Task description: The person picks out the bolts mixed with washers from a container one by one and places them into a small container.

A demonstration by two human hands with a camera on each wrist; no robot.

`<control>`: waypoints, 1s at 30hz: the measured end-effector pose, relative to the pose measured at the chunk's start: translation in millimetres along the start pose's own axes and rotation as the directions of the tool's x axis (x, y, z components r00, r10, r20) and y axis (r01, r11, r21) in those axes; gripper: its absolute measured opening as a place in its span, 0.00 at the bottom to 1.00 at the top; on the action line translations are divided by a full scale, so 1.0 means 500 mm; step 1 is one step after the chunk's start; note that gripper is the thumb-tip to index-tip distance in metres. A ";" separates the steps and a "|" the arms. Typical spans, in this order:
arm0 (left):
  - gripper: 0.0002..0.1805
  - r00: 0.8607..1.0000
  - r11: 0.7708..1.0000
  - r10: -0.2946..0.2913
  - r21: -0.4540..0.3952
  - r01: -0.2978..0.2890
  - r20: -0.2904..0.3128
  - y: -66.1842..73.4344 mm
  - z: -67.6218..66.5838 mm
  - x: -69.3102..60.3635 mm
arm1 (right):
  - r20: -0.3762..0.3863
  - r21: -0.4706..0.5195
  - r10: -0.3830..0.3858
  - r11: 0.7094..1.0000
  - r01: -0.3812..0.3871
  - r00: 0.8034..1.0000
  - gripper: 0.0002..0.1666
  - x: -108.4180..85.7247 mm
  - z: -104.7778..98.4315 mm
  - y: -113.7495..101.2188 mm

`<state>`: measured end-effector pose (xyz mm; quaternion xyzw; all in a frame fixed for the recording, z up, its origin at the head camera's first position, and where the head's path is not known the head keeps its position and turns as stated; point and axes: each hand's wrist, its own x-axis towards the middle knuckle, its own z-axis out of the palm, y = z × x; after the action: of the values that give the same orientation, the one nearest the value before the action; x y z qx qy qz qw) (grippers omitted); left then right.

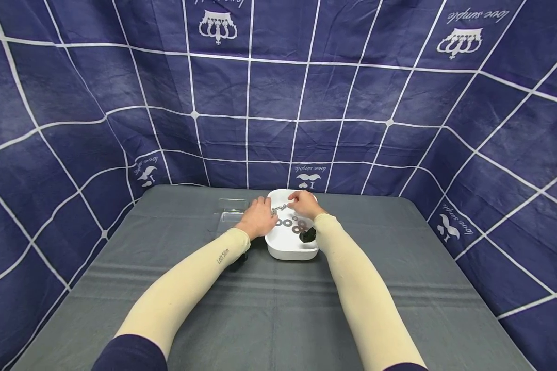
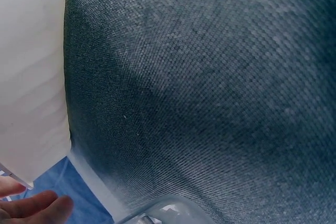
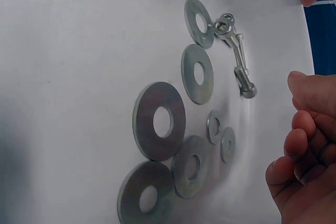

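Observation:
A white tray [image 1: 290, 250] holds several flat metal washers [image 3: 159, 121] of different sizes and a small group of silver bolts [image 3: 240, 56]. My left hand [image 1: 257, 217] rests at the tray's left rim; in the left wrist view its fingers [image 2: 39, 208] lie beside the tray corner, relaxed. Over the back right part of the tray is my right hand [image 1: 305, 204]. Its fingers are loosely bent in the right wrist view, close to the bolts but apart from them, with nothing seen between them.
Left of the tray stands a clear plastic box [image 1: 227, 220], partly behind my left hand; something metallic shows inside it in the left wrist view. A grey cloth [image 1: 269, 309] covers the table. Blue checked curtains [image 1: 278, 93] close off the back and sides.

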<state>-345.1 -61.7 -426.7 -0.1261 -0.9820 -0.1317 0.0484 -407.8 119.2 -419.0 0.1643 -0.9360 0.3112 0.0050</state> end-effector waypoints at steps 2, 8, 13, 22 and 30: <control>0.33 1.000 1.000 -0.004 -0.001 0.004 -0.007 0.000 0.002 0.000 | -0.009 -0.014 -0.006 1.000 0.005 1.000 0.17 0.003 0.006 0.003; 0.33 1.000 1.000 -0.003 0.002 0.003 -0.013 0.002 0.004 -0.001 | -0.027 -0.040 0.007 0.999 -0.008 1.000 0.17 0.007 0.020 0.008; 0.33 1.000 1.000 -0.005 0.012 0.005 -0.005 0.001 0.006 0.000 | -0.020 0.003 0.032 0.999 -0.032 0.999 0.18 0.008 0.030 0.010; 0.32 1.000 1.000 -0.014 0.018 0.014 -0.009 0.002 0.009 0.003 | -0.019 0.051 0.083 0.995 -0.082 0.996 0.21 0.012 0.047 0.023; 0.32 1.000 1.000 -0.014 0.020 0.014 -0.008 0.002 0.006 0.000 | -0.019 0.117 0.116 0.987 -0.113 0.993 0.23 0.021 0.059 0.035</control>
<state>-345.0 -59.7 -429.3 -0.1183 -0.9840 -0.1226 0.0524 -420.3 111.9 -451.5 0.1060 -0.9242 0.3668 -0.0107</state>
